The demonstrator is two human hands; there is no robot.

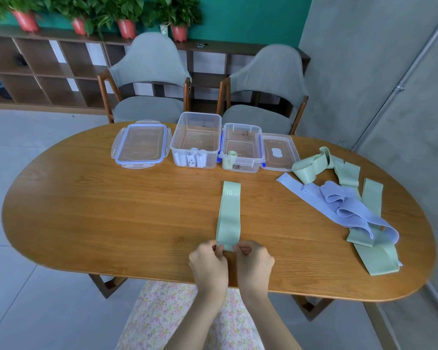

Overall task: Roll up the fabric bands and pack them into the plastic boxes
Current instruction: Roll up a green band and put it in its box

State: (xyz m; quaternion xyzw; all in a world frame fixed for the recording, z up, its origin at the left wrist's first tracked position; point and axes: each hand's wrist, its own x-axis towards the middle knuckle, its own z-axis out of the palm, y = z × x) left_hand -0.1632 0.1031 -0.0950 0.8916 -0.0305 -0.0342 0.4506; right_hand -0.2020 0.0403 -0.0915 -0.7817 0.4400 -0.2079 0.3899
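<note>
Both my left hand [208, 258] and right hand [254, 257] pinch the near end of the green band [228, 218], which lies flat on the table [86, 210], running away from me toward the smaller plastic box [242, 150]. That box already holds one green roll [232, 153]. If my first fold starts crooked, I judge the roll will skew sideways and fit badly.

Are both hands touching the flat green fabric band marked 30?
Touching: the head view shows the left hand and right hand pinching the green fabric band's near end.
</note>
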